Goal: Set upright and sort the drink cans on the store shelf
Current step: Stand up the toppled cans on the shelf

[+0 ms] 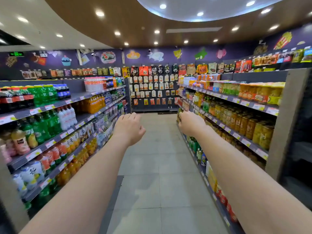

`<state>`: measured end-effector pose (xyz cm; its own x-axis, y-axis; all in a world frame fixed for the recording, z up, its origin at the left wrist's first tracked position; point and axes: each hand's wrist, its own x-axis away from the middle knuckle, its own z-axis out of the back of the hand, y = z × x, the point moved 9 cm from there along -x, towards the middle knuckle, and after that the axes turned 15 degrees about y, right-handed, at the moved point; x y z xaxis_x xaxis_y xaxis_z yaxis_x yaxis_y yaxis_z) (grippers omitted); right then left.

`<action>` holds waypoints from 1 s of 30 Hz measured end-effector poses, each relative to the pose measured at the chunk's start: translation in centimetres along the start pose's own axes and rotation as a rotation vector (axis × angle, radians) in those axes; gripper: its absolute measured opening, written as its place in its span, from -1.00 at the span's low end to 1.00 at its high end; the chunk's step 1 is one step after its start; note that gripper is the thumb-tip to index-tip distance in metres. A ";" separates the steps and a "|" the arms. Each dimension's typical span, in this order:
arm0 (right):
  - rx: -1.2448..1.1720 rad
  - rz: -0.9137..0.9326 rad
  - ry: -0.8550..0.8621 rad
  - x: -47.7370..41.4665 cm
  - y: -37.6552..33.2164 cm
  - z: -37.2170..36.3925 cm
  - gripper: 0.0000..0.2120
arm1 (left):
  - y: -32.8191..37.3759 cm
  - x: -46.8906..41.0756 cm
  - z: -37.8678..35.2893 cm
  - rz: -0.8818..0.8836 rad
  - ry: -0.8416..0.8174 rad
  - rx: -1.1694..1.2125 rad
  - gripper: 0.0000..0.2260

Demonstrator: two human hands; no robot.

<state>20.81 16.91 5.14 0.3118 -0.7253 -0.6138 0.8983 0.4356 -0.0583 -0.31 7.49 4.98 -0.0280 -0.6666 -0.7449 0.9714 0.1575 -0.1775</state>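
I stand in a store aisle with both bare arms stretched forward. My left hand (129,126) hovers over the aisle floor with its fingers loosely apart and nothing in it. My right hand (190,123) is close to the end of the right shelf, fingers curled toward a small dark green item (179,114); whether it grips that item is unclear. Small cans (101,122) stand in rows on a middle level of the left shelf, too far and blurred to tell if any lie on their side.
The left shelf (55,137) holds bottled drinks in green, orange and dark colours. The right shelf (243,141) holds jars of yellow fruit and packets. A back wall of hanging snack bags (152,88) closes the tiled aisle (157,166).
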 end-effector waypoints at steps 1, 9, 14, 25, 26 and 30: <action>-0.001 0.007 0.002 -0.8 0.8 -0.9 -0.80 | 0.6 -1.0 -1.2 -0.010 -0.013 -0.007 -0.60; 0.001 -0.025 -0.039 -9.9 10.9 -7.8 -0.76 | 7.2 -12.0 -10.1 -0.022 0.009 0.019 -0.63; -0.064 -0.087 -0.032 -15.8 15.6 -10.5 -0.60 | 9.8 -17.5 -15.1 -0.033 0.022 0.027 -0.67; -0.061 -0.062 0.002 -30.4 18.7 -21.7 -0.54 | 6.6 -29.7 -29.8 0.048 0.069 0.035 -0.65; -0.046 -0.054 0.009 -32.3 18.8 -23.1 -0.55 | 5.9 -31.1 -31.6 0.064 0.076 0.041 -0.65; -0.005 -0.073 0.008 -40.4 19.8 -28.1 -0.60 | 3.6 -37.7 -39.5 0.014 0.075 0.020 -0.59</action>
<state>17.30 69.77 6.65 0.2434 -0.7510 -0.6138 0.9170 0.3843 -0.1066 -5.01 61.98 7.01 -0.0315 -0.6079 -0.7934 0.9764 0.1509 -0.1543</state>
